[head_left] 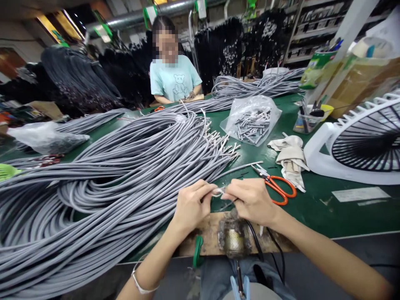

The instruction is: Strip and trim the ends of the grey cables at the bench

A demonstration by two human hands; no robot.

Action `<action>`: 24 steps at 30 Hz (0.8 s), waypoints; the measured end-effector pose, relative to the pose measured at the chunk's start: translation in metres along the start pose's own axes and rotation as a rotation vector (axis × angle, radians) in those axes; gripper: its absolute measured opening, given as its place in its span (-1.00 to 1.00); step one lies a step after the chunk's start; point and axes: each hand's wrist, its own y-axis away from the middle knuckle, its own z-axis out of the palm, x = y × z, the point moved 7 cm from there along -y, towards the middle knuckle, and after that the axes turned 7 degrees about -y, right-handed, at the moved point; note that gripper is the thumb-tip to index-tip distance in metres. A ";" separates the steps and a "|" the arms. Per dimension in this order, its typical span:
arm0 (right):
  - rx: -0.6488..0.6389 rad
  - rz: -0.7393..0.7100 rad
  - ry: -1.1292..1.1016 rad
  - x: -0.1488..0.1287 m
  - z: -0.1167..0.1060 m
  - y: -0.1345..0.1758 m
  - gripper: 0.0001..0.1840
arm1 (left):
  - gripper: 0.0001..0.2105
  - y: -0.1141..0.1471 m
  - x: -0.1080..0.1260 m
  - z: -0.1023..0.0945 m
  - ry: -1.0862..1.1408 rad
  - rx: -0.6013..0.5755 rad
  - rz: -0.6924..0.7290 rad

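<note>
– What is held, and how firmly?
– Thin pale strands (219, 191) are pinched by the left hand (193, 204), thumb and forefinger closed; they are likewise pinched by the closed fingertips of the right hand (253, 198)
– And where are they held?
– Above the green table (325, 218), near the metal device (235, 238) on a wooden board (208, 239); grey cables (125, 171) are heaped to the left, and orange-handled cutters (279, 188) are laid just beside the right hand

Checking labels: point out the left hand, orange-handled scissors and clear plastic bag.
Left hand (192, 204), head view: its back.
Orange-handled scissors (269, 181), head view: near the pivot.
Clear plastic bag (274, 115), head view: bare right side.
</note>
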 end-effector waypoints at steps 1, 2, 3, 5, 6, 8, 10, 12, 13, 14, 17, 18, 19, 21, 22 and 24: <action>0.020 0.017 0.000 0.004 -0.004 -0.001 -0.76 | -0.81 0.003 0.004 0.003 0.016 -0.046 0.087; 0.037 0.043 -0.022 0.008 -0.007 -0.001 -0.76 | -0.80 0.006 0.007 0.004 0.055 -0.075 0.146; 0.049 0.075 -0.060 0.013 -0.009 -0.002 -0.77 | -0.81 0.008 0.008 0.003 0.108 -0.082 0.168; 0.058 0.147 -0.160 0.021 -0.010 -0.005 -0.77 | -0.84 0.011 0.003 -0.004 0.233 -0.021 0.084; 0.051 0.182 -0.215 0.023 -0.009 -0.006 -0.78 | -0.86 0.012 -0.003 -0.008 0.301 0.032 -0.009; -0.006 0.225 -0.348 0.022 0.001 -0.007 -0.75 | -0.87 0.015 -0.017 -0.012 0.454 0.143 -0.239; -0.114 0.212 -0.505 0.012 0.015 -0.009 -0.70 | -0.81 0.018 -0.026 -0.010 0.619 0.210 -0.439; -0.217 0.162 -0.628 -0.003 0.027 -0.009 -0.68 | -0.76 0.018 -0.028 -0.005 0.735 0.210 -0.553; -0.251 0.137 -0.660 -0.009 0.030 -0.009 -0.68 | -0.74 0.017 -0.027 -0.004 0.752 0.203 -0.574; -0.271 0.119 -0.677 -0.014 0.032 -0.010 -0.68 | -0.72 0.016 -0.025 -0.003 0.732 0.201 -0.574; -0.273 0.131 -0.703 -0.016 0.030 -0.010 -0.66 | -0.73 0.013 -0.021 -0.009 0.494 0.247 -0.488; -0.264 0.150 -0.696 -0.013 0.028 -0.009 -0.66 | -0.75 0.012 -0.020 -0.009 0.395 0.243 -0.448; -0.253 0.171 -0.662 -0.009 0.026 -0.007 -0.65 | -0.77 0.011 -0.019 -0.008 0.307 0.228 -0.412; -0.225 0.230 -0.481 0.004 0.020 0.000 -0.68 | -0.79 0.008 -0.020 -0.004 0.176 0.165 -0.363; -0.219 0.272 -0.351 0.013 0.017 0.007 -0.70 | -0.78 0.007 -0.022 0.000 0.130 0.128 -0.346; -0.224 0.352 -0.114 0.030 0.010 0.023 -0.75 | -0.77 0.007 -0.025 0.004 0.071 0.073 -0.320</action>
